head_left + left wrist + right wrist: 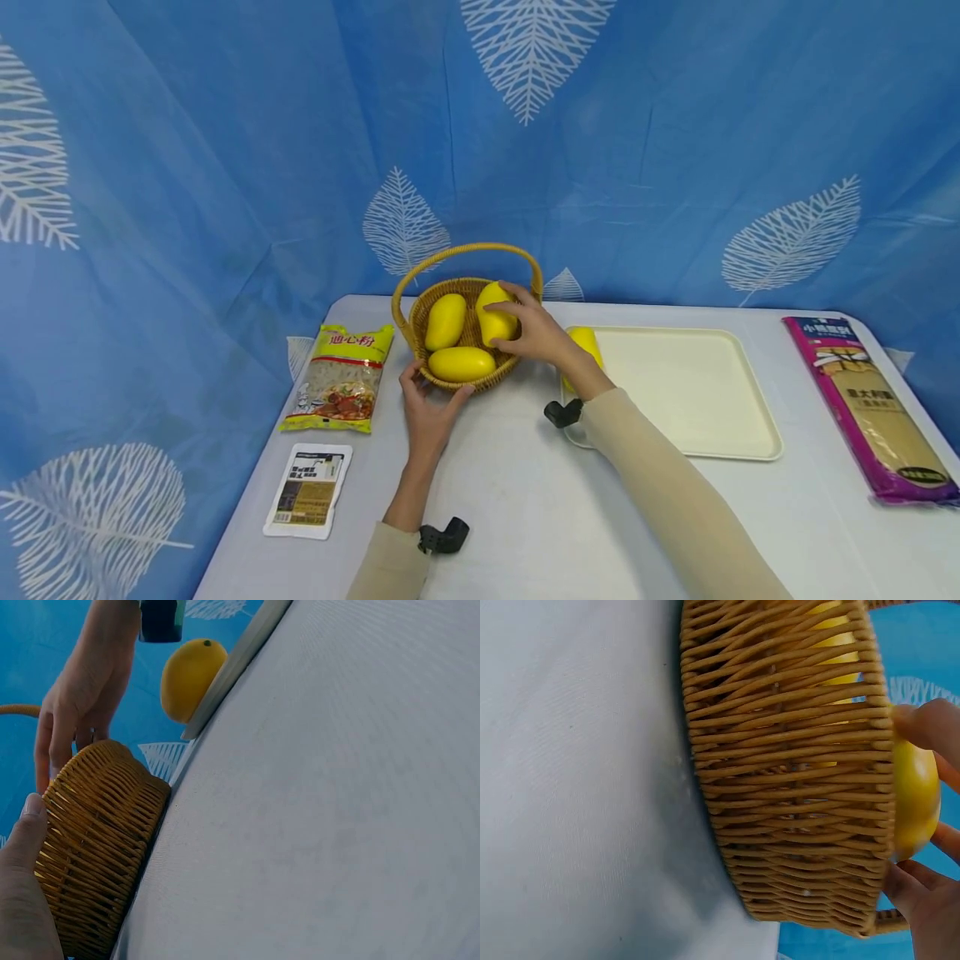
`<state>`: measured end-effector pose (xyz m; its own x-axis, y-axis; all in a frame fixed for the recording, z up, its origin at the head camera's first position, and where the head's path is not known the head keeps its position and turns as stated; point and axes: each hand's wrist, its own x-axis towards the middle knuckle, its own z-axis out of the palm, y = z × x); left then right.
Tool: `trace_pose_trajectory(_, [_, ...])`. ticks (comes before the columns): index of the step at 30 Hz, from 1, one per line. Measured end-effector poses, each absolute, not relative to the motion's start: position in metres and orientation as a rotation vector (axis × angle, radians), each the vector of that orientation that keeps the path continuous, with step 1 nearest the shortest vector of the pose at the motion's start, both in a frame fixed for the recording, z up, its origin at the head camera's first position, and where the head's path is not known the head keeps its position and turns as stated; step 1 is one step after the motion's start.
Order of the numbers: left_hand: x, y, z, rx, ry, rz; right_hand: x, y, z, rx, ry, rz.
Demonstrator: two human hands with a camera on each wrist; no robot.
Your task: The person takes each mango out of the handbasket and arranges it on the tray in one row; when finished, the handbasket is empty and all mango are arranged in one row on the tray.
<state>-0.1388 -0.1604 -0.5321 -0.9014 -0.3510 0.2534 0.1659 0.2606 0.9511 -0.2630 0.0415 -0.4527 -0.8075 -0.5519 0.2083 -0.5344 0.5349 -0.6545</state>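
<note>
On the tabletop (517,500), right fingers (510,309) grip 1 mango (490,325) in a basket (504,372).

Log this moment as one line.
left hand: holds wicker basket | right hand: grips mango at basket's right side | inside basket: two more mangoes | cream tray: one mango

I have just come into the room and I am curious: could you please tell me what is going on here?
A person's right hand grips a yellow fruit inside the wicker basket, while the left hand holds the basket's near side. Two more yellow fruits lie in the basket, and another one is on the cream tray, partly hidden by the right arm. Whether the gripped fruit is being put in or taken out, I cannot tell.
</note>
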Motion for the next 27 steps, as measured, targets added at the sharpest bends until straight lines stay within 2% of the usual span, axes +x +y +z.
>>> trace_pose_trajectory(15, [-0.138,-0.160,-0.533,0.167,-2.106,-1.693,-0.214,0.087,-0.424,-1.252,2.827,-1.290])
trace_pose_trajectory(27, [-0.137,-0.159,-0.531,0.168,-2.096,-1.712,-0.193,0.145,-0.419,-1.223,2.953,-1.296])
